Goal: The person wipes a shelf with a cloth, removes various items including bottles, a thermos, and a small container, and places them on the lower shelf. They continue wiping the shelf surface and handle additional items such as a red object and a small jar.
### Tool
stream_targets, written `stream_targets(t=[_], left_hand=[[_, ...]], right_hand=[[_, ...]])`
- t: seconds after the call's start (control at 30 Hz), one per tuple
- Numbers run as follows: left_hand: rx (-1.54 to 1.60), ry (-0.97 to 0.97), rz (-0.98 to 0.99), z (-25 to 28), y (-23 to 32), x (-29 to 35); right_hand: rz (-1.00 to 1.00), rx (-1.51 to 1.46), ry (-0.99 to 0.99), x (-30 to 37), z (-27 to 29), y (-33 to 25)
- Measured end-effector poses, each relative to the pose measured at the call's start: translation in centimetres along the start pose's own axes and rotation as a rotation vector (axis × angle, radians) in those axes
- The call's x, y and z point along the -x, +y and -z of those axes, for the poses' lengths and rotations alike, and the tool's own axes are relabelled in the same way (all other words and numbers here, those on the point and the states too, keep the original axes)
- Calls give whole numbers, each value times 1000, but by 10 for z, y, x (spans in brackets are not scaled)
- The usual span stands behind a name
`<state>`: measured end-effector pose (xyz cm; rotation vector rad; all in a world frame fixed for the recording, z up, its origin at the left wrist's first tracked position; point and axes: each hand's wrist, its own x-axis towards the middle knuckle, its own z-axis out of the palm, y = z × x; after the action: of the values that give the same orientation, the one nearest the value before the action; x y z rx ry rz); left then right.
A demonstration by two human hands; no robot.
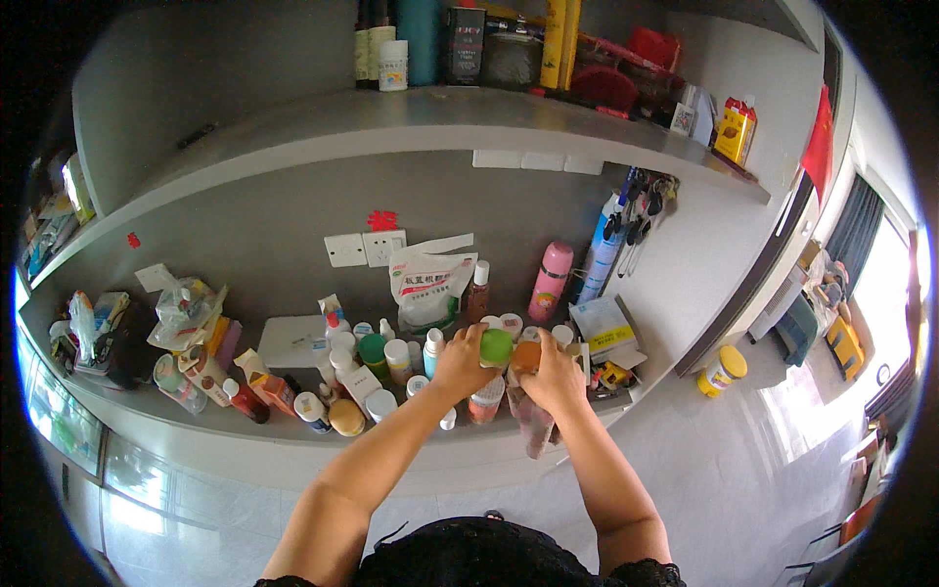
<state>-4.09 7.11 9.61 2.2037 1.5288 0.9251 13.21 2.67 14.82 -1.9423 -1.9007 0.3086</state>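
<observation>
My left hand (462,366) is closed around a bottle with a green cap (496,346) above the crowded lower shelf. Beside it, my right hand (556,378) is closed with a greyish-pink cloth (533,428) hanging below its fingers over the shelf's front edge. Against those fingers shows an orange-brown lid (526,354); whether they grip it or only touch it is unclear. A jar with a whitish lid (486,393) stands just below my left hand. Left of that hand are a white-capped blue bottle (433,344) and a dark green lid (373,348).
Several bottles and jars crowd the lower shelf (323,452). Behind them stand a white pouch (430,284), a pink flask (552,281) and a blue cylinder (599,249). An upper shelf (430,115) juts out above. A yellow-lidded tub (722,370) sits on the floor at right.
</observation>
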Motion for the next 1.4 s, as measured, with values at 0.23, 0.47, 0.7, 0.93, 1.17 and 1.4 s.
stream_targets(t=[0.23,0.47,0.7,0.93,1.17,1.4], left_hand=[[102,209,-161,65,36,29],[120,504,-693,255,136,45],[-125,439,-454,404,186,-16],[-255,402,-208,438,194,-120],[-250,410,-102,410,161,-173],[-450,408,101,398,146,-195]], right_hand=[[300,-168,284,29,57,-8],[402,-514,461,66,225,-61],[623,-348,499,-10,338,-113],[367,386,346,-166,417,-158],[126,230,346,-201,380,-204],[179,55,431,-241,370,-198]])
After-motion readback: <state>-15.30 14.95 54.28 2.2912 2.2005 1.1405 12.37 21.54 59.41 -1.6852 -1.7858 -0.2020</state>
